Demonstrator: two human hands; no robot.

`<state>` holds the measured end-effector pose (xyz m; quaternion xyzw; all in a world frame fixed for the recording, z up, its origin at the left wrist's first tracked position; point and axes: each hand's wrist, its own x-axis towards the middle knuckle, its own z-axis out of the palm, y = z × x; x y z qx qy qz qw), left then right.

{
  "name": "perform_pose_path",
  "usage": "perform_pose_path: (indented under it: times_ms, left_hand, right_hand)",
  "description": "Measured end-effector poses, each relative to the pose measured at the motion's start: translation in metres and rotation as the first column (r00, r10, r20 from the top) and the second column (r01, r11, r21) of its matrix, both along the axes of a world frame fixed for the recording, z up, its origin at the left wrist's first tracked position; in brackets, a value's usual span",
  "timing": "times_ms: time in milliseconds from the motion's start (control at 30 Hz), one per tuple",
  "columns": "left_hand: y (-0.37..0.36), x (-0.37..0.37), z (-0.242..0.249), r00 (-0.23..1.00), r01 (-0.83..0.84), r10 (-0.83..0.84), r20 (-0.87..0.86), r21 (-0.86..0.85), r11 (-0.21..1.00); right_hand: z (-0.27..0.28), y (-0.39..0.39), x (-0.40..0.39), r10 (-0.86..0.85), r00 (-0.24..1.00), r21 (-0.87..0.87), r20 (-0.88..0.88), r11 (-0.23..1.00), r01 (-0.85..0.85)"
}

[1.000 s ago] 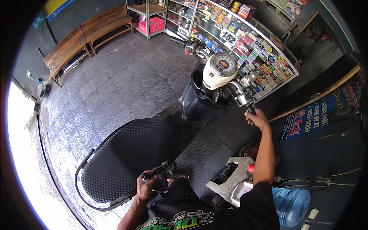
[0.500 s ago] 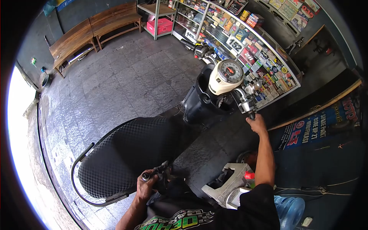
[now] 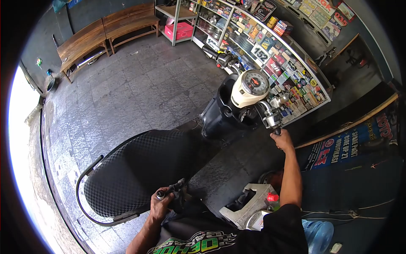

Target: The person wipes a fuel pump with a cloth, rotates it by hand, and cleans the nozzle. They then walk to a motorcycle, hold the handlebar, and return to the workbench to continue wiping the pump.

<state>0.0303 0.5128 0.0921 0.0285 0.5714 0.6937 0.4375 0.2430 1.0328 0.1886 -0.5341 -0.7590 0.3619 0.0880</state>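
A scooter stands in front of me, with a black checkered seat [image 3: 139, 169] and a cream headset with a round speedometer [image 3: 256, 82]. My right hand [image 3: 284, 140] is closed around the handlebar grip [image 3: 277, 131] on the right side. Low by the seat's near edge, my left hand [image 3: 161, 204] is wrapped around a dark tool [image 3: 178, 195] with a shiny round metal end. Its exact kind is hard to make out against my black shirt. The open front body [image 3: 218, 114] of the scooter shows below the headset.
A glass display case [image 3: 292, 72] full of boxed parts stands beyond the handlebar. Wooden benches [image 3: 84, 46] line the far wall. Near my right arm are a pale stool-like block [image 3: 241, 211], a red-capped bottle [image 3: 272, 197] and a blue water jug [image 3: 319, 235].
The view has shifted slightly. Both hands keep their holds, the right on the handlebar grip and the left on the dark tool; the scooter looks unmoved.
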Motion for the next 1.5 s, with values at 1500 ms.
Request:
perform_pose_path:
  times_ms: [1500]
  left_hand:
    - [0.010, -0.029, 0.009, 0.998, 0.021, -0.020, -0.056, 0.013, 1.000]
  right_hand:
    - [0.008, 0.007, -0.021, -0.065, 0.995, -0.030, 0.077, 0.997, 0.067]
